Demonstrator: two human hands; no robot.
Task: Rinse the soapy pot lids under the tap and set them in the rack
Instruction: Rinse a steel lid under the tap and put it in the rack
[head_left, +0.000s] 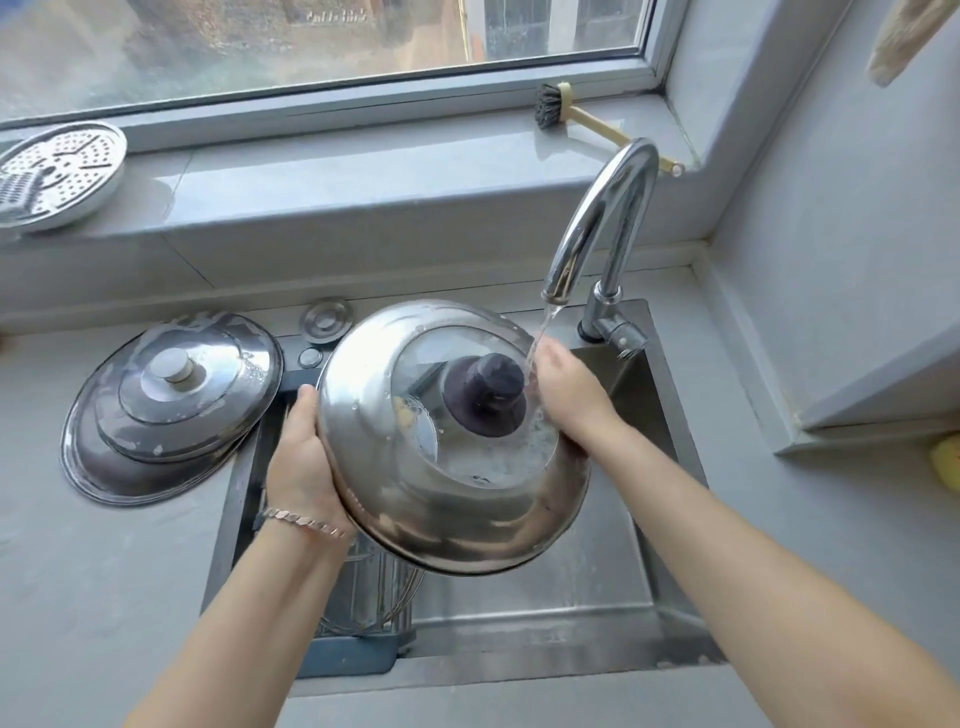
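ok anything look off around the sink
Mildly: the two stacked lids on the counter sit tilted, their right edge reaching over the sink rim. Soap patches show on them.

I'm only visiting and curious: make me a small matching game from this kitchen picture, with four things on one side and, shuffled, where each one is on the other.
Things
1. dark-knobbed lid
2. brush
3. steamer tray
4. stacked lids

Places
A. right end of the windowsill
B. on the counter, left of the sink
C. gripped by the left hand under the running tap
D. left end of the windowsill

Pairs: 1-C, 2-A, 3-D, 4-B
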